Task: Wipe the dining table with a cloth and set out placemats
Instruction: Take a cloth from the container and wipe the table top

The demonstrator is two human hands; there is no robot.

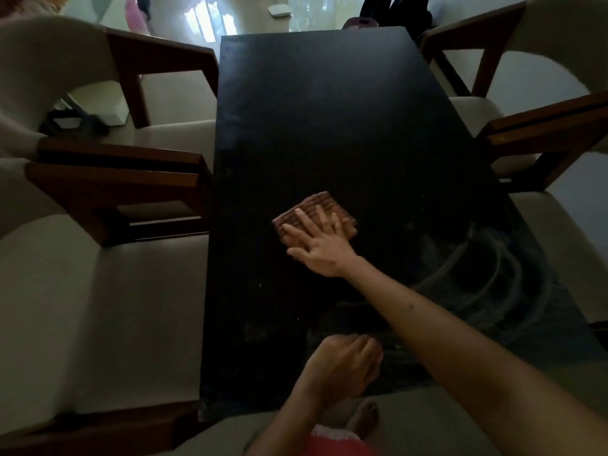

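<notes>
The right hand (320, 246) lies flat, fingers (304, 218) straight and spread, pressing a folded brown ribbed cloth (324, 209) onto the middle of the long black rectangular worktop (329, 126). The left hand (342, 366) rests at the worktop's near edge, fingers curled under, holding nothing visible. Cream-cushioned wooden armchairs (115, 179) flank both sides.

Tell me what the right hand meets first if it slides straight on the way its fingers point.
The right hand lies flat on the cloth, fingers pointing up-left. Beyond the cloth only bare table shows, then its left edge and a chair, though depth is unclear.
</notes>
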